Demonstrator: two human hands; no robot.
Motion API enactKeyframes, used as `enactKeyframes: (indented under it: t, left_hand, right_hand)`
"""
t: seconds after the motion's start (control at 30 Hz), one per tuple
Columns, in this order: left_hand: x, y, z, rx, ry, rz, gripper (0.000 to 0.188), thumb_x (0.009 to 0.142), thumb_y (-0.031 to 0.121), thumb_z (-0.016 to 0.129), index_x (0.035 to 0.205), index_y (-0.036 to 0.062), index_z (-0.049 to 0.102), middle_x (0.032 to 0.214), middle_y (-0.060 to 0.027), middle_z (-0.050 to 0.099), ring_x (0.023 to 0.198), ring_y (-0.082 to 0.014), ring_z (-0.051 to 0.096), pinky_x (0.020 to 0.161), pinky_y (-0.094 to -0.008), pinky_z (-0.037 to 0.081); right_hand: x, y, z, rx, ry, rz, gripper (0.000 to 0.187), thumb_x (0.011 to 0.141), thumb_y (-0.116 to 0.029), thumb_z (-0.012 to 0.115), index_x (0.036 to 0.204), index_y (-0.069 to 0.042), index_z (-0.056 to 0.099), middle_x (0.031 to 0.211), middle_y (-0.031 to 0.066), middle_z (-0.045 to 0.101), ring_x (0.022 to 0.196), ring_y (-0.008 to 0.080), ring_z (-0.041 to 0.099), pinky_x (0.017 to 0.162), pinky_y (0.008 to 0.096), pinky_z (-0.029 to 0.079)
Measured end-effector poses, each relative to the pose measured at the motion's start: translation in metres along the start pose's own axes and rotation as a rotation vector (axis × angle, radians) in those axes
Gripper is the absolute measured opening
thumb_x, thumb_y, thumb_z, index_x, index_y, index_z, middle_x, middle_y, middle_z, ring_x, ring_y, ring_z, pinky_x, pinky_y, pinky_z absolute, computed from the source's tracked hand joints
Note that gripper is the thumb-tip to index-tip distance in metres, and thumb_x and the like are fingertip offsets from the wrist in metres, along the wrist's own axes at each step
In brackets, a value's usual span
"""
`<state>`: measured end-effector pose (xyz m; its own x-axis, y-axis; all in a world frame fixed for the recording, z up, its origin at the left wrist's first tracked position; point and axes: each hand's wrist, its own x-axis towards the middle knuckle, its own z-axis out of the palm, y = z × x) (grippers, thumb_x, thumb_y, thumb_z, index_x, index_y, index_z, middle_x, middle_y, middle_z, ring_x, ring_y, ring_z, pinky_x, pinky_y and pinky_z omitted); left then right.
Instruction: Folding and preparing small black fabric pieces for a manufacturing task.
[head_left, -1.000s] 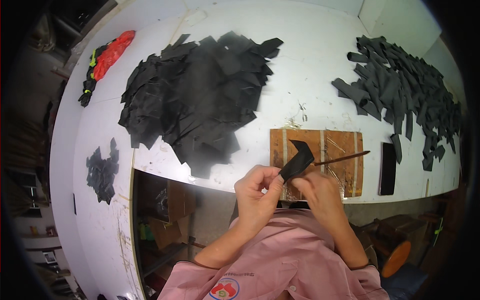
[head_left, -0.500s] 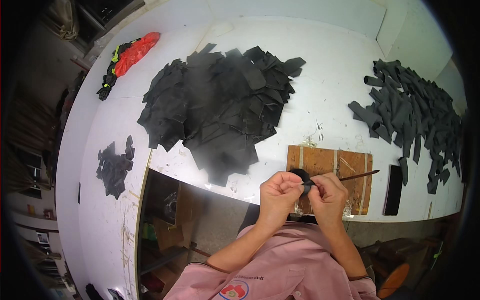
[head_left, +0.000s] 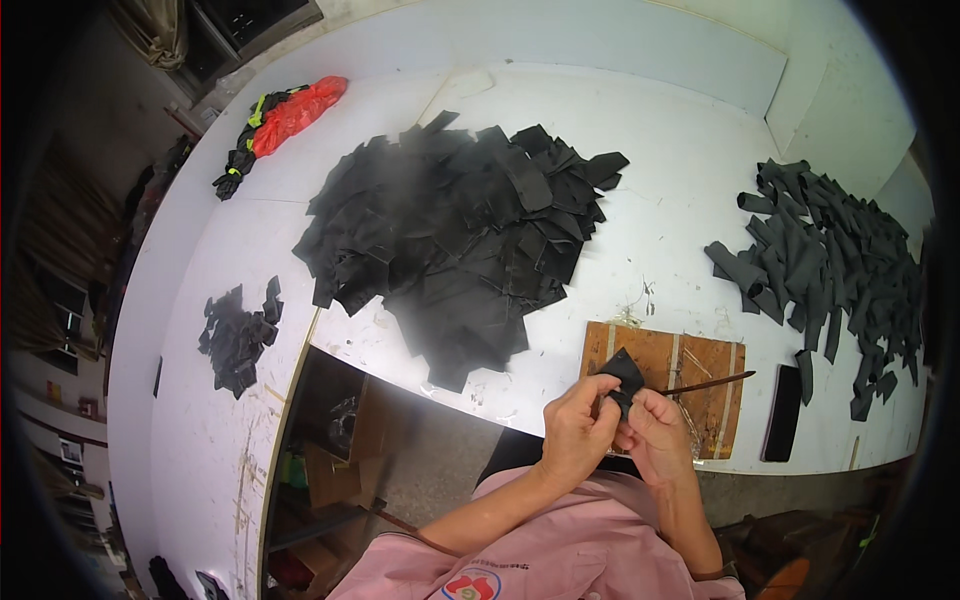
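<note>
A small black fabric piece (head_left: 623, 375) is pinched between both my hands above the near edge of a wooden board. My left hand (head_left: 580, 425) grips its left side with thumb and fingers closed. On its right side my right hand (head_left: 657, 432) has its fingers closed on the lower part. A thin dark stick (head_left: 712, 382) points out to the right from beside my right hand, over the board; whether that hand holds it I cannot tell. The wooden board (head_left: 715, 420), with pale strips across it, lies under and beyond the hands.
A large heap of flat black fabric pieces (head_left: 450, 230) covers the table's middle. Rolled dark tubes (head_left: 830, 250) lie at right, near a black phone-like slab (head_left: 782, 412). A smaller black pile (head_left: 238, 340) and a red plastic bag (head_left: 300, 117) are at left. The white table (head_left: 380, 350) has an inner corner.
The fabric piece has been turned, so a pointed flap now stands up above my fingers. My hands have shifted slightly within the view, and the whole scene sits lower in the picture.
</note>
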<state>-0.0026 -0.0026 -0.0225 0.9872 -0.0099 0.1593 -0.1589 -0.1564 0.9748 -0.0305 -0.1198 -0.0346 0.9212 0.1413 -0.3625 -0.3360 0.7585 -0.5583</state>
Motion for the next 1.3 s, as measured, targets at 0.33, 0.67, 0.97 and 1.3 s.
enactKeyframes:
  t: [0.33,0.67,0.97,1.3]
  left_hand:
    - [0.003,0.039,-0.021,-1.004,-0.801,-0.588,0.035,0.076,-0.003,0.057,0.11,-0.0007,0.049,0.076,-0.002,0.053,0.05,-0.0013,0.044,0.042,-0.0138,0.033]
    - [-0.008,0.052,0.017,-0.408,-0.274,-0.084,0.006,0.081,-0.003,0.055,0.087,-0.0015,0.055,0.081,-0.0066,0.059,0.057,-0.0076,0.052,0.047,-0.0172,0.043]
    - [0.026,0.103,0.013,-1.457,-1.005,-0.68,0.025,0.085,0.004,0.049,0.107,-0.0014,0.038,0.063,-0.0023,0.046,0.035,-0.0003,0.034,0.028,-0.0156,0.026]
    - [0.047,0.009,0.044,-1.57,-0.862,-1.039,0.034,0.089,0.006,0.037,0.122,-0.0008,0.037,0.093,-0.0156,0.057,0.034,-0.0038,0.035,0.03,-0.0156,0.031]
  right_hand:
    - [-0.029,-0.015,0.011,-0.264,-0.004,-0.467,0.013,0.076,-0.009,0.063,0.075,-0.002,0.053,0.088,0.0051,0.05,0.08,0.0115,0.048,0.07,0.0219,0.038]
    - [-0.047,-0.049,0.03,-1.073,0.235,-0.846,0.008,0.073,-0.001,0.06,0.073,0.0,0.052,0.074,0.0076,0.051,0.059,0.0141,0.047,0.053,0.0233,0.038]
    - [-0.069,-0.116,0.054,-0.827,-0.084,-0.605,0.013,0.079,-0.008,0.058,0.072,-0.002,0.05,0.069,0.0017,0.046,0.061,0.0083,0.043,0.053,0.0213,0.034]
    - [-0.011,-0.09,-0.029,-0.284,-0.098,-0.03,0.021,0.085,-0.024,0.056,0.075,-0.005,0.054,0.061,-0.0043,0.044,0.054,0.003,0.038,0.048,0.0172,0.028]
